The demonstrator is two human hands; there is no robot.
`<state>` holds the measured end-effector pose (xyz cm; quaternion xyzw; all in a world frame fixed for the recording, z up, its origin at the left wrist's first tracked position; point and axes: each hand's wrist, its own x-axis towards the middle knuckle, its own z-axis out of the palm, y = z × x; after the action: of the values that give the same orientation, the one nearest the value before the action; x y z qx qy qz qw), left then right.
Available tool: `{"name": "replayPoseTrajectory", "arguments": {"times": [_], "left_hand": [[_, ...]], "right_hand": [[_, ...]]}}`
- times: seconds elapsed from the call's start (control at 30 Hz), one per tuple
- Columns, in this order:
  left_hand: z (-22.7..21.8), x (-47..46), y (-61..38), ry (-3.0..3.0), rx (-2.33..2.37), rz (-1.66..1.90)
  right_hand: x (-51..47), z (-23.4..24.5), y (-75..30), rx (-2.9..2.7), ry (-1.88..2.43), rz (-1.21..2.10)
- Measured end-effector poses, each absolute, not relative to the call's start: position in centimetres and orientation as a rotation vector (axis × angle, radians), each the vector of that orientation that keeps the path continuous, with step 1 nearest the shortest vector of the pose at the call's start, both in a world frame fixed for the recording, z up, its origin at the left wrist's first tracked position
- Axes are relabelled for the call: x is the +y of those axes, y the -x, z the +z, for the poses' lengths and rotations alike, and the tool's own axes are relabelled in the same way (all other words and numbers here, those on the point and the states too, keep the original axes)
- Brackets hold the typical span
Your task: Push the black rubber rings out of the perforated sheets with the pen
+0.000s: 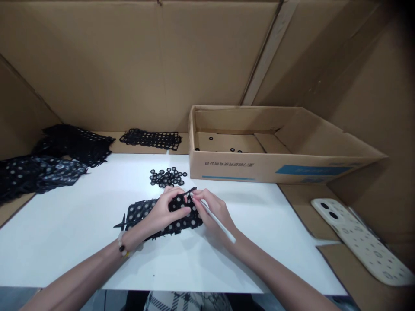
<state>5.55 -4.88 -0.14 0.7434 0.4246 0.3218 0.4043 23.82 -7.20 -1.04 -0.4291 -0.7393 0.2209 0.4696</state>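
Observation:
A black sheet with rows of pale round spots [139, 211] lies on the white table, its left end frayed into a spiky tip. My left hand [168, 207] grips this sheet near its right end, thumb on top. My right hand [212, 207] pinches a slim white pen-like stick [223, 226]. The stick's tip meets the sheet's upper right edge, where a thin black strip pokes up between my fingers; the exact contact is hidden. Just beyond my left hand is a loose pile of small black rings [167, 176].
An open cardboard box [233, 166] with a few black rings inside stands at the back right. More black perforated sheets [151, 139] lie at the back, and heaps of them [74, 142] at the left. A phone in a pale case [359, 239] rests at the right. Cardboard walls surround the table [71, 242].

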Motion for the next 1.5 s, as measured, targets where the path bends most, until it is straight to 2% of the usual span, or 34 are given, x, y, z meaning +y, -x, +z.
{"name": "replayPoseTrajectory", "arguments": {"times": [0.2, 0.27, 0.37, 0.43, 0.63, 0.73, 0.9, 1.03, 1.17, 1.23, 1.3, 1.4, 1.5], "left_hand": [[-0.5, -4.7, -5.2, -2.049, 1.484, 1.050], [-0.4, -4.5, -4.9, -2.133, 1.537, 0.982], [-0.1, -4.3, -4.7, -2.226, 1.421, 0.776], [0.0, -4.3, -4.7, -2.187, 1.322, 0.757], [1.0, -4.7, -4.3, -2.054, 1.038, 1.094], [1.4, -3.9, -3.2, -2.093, 1.152, 1.217], [-0.1, -0.8, -1.2, -2.246, 1.792, 0.868], [-1.7, 0.7, -0.3, -2.300, 1.936, 0.586], [-1.6, 0.6, -0.4, -2.238, 2.001, 0.658], [-1.1, 0.0, -0.9, -2.225, 1.920, 0.807], [-0.6, -0.8, -1.6, -2.249, 1.649, 0.894], [-0.4, -2.1, -3.0, -2.224, 1.176, 0.833], [-0.7, -3.0, -4.3, -2.121, 0.976, 0.729]], "right_hand": [[-7.5, -1.1, -23.7, -1.858, 0.977, 0.509], [-7.6, -1.0, -23.8, -1.854, 0.979, 0.502], [-7.6, -0.9, -23.8, -1.849, 0.973, 0.496], [-7.6, -1.0, -23.8, -1.851, 0.970, 0.511], [-7.1, -0.8, -24.5, -1.687, 1.242, 0.695], [-6.5, -0.6, -25.3, -1.570, 1.384, 0.782], [-6.5, -0.3, -25.3, -1.595, 1.320, 0.841], [-6.9, -0.2, -25.1, -1.603, 1.288, 0.856], [-6.7, -0.2, -25.4, -1.586, 1.276, 0.849], [-6.7, -0.1, -25.4, -1.583, 1.267, 0.841], [-6.7, 0.1, -25.4, -1.600, 1.227, 0.853], [-6.9, 0.5, -25.3, -1.688, 1.104, 0.897], [-7.1, 0.7, -25.3, -1.780, 0.984, 0.855]]}}
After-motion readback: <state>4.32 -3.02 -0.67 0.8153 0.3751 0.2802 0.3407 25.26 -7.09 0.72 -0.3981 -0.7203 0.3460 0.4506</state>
